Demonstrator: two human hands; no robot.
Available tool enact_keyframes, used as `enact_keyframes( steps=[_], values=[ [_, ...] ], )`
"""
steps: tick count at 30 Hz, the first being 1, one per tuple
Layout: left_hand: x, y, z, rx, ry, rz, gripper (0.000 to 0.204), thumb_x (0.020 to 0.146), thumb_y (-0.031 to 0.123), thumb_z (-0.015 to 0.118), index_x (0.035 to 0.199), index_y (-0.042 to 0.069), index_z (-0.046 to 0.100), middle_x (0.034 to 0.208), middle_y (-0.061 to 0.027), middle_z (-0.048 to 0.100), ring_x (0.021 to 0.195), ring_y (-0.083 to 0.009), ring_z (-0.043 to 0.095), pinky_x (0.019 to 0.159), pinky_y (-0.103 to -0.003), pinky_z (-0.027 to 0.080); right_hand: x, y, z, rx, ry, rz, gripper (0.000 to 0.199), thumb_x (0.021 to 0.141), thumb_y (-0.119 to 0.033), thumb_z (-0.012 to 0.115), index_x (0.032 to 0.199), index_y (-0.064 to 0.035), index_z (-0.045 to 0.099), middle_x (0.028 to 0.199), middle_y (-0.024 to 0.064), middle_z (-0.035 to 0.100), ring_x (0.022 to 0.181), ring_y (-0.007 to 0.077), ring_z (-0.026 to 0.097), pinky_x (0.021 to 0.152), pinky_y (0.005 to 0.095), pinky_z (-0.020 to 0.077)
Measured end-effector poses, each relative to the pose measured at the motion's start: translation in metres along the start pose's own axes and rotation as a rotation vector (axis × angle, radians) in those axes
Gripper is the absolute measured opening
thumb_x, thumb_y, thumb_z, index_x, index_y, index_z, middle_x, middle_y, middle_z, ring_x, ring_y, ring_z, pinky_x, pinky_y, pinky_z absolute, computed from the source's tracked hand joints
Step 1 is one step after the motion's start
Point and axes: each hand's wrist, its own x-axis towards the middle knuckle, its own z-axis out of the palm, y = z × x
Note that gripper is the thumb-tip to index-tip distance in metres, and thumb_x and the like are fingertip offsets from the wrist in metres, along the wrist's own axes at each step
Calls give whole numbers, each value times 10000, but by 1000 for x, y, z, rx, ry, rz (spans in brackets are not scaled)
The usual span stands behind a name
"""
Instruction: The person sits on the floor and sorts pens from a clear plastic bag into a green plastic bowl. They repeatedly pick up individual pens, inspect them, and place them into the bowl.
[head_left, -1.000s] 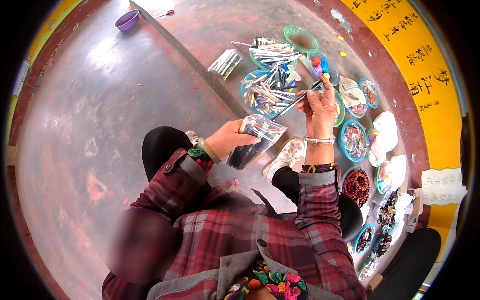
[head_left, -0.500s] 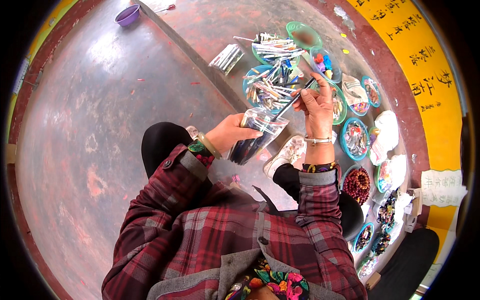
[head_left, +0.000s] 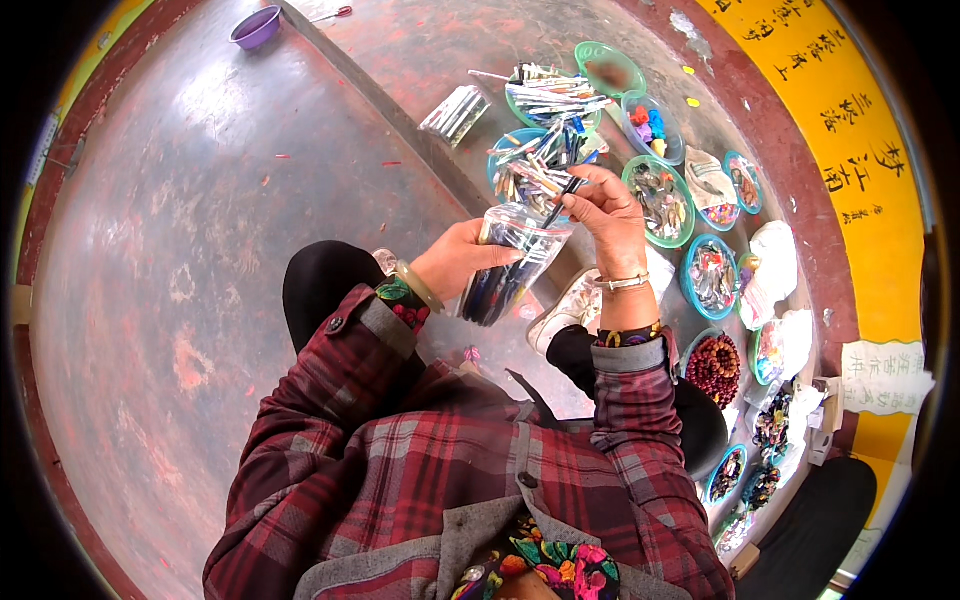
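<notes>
You sit over a wide grey floor [head_left: 180, 300], its surface mottled red, with containers grouped ahead and down your right side. A green basin [head_left: 655, 238] holds mixed small items, and a blue basin [head_left: 491, 168], near your hands, is heaped with loose pens. Beyond that sits another heap of pens, mostly white, in a second green basin. A bluish see-through tub [head_left: 679, 148] contains red, blue and yellow pieces; farther down the row, a round container is full of dark-red beads [head_left: 712, 372]. The purple basin [head_left: 256, 30] stands well apart, at the far left. Your clear plastic bag [head_left: 530, 245] is held up in front of you, mouth upward, dark pens bunched in its lower part — your left hand [head_left: 458, 264] grips its side, thumb across the front. Your right hand [head_left: 608, 212] pinches dark pen stock [head_left: 563, 202] between thumb and fingers at the bag's mouth — whether one pen or two, you cannot tell, nor whether the lower end is inside.
</notes>
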Motion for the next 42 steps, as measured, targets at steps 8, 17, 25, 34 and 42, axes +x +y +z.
enact_keyframes(
  steps=[8, 17, 25, 34, 42],
  values=[
    [1, 0, -5, -81, 49, 46, 287, 852, 32, 570, 1133, -14, 539, 1038, -59, 615, 907, -135, 595, 811, -294, 484, -4, 6, 11, -134, -99, -45, 151, 808, -106, 660, 927, -21, 695, 1096, 121, 597, 1018, 173, 544, 854, 279, 429],
    [3, -1, -8, -229, 52, 94, 287, 854, 18, 556, 1139, -10, 540, 1066, -77, 612, 948, -159, 596, 853, -314, 472, -2, 19, 12, -308, -151, -138, 343, 851, -390, 595, 947, -79, 704, 1270, 145, 501, 1201, 239, 427, 1001, 355, 318],
    [2, 1, -11, -229, 65, 109, 283, 852, 11, 552, 1133, -13, 539, 1068, -81, 611, 945, -165, 600, 851, -322, 476, -1, 22, 9, -254, -142, -168, 295, 852, -347, 607, 928, -80, 708, 1269, 152, 499, 1207, 236, 424, 999, 350, 320],
    [-1, 3, -7, -203, 185, 139, 251, 845, -10, 552, 1096, -18, 559, 1006, -81, 632, 881, -162, 620, 787, -305, 497, 1, 16, 2, -37, -45, -124, 247, 871, -249, 592, 986, -49, 679, 1216, 112, 545, 1132, 204, 490, 954, 323, 367],
    [-3, 20, 2, -54, 332, 289, 205, 847, 11, 562, 1050, -17, 571, 930, -59, 635, 775, -124, 613, 681, -257, 500, 25, 141, -120, -706, 285, -67, 193, 819, -154, 627, 963, -33, 667, 800, 17, 653, 665, 74, 588, 542, 192, 430]
  ],
)
